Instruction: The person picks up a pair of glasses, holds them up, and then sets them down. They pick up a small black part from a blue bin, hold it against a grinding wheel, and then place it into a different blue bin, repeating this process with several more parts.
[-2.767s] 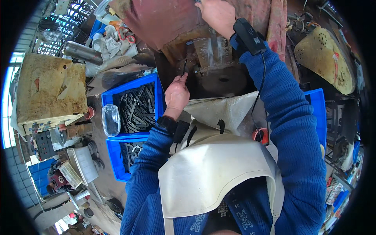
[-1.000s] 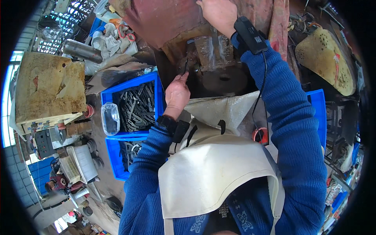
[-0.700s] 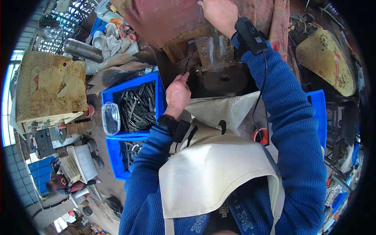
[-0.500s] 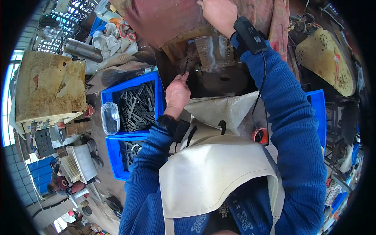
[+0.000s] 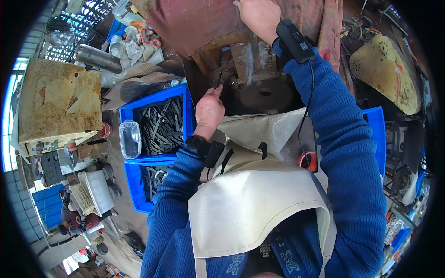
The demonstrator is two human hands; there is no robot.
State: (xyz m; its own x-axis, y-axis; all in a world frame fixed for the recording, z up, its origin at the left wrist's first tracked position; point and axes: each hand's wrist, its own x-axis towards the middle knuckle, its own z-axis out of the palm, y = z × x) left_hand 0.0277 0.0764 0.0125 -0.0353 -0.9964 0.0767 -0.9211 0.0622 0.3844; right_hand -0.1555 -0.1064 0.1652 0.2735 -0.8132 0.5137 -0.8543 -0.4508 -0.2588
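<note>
My left hand (image 5: 209,110) reaches forward and pinches a small dark metal piece (image 5: 219,78), holding it upright against the rusty press machine (image 5: 252,62). My right hand (image 5: 259,16) is raised high and closed around a lever or part at the machine's reddish upper body (image 5: 194,21); what it grips is partly hidden. Both arms wear blue knit sleeves with black wrist devices. A round dark die plate (image 5: 265,95) lies under the machine head, just right of my left hand.
A blue crate (image 5: 183,99) full of dark metal strips stands left of my left hand, a second blue crate (image 5: 134,185) below it. Clear plastic tub (image 5: 130,138) rests on the crate edge. Another blue bin (image 5: 378,134) sits right. Worn box (image 5: 55,104) far left.
Almost nothing differs. My left hand stays at the machine with the small piece, shifted only slightly; my right hand remains up on the machine.
</note>
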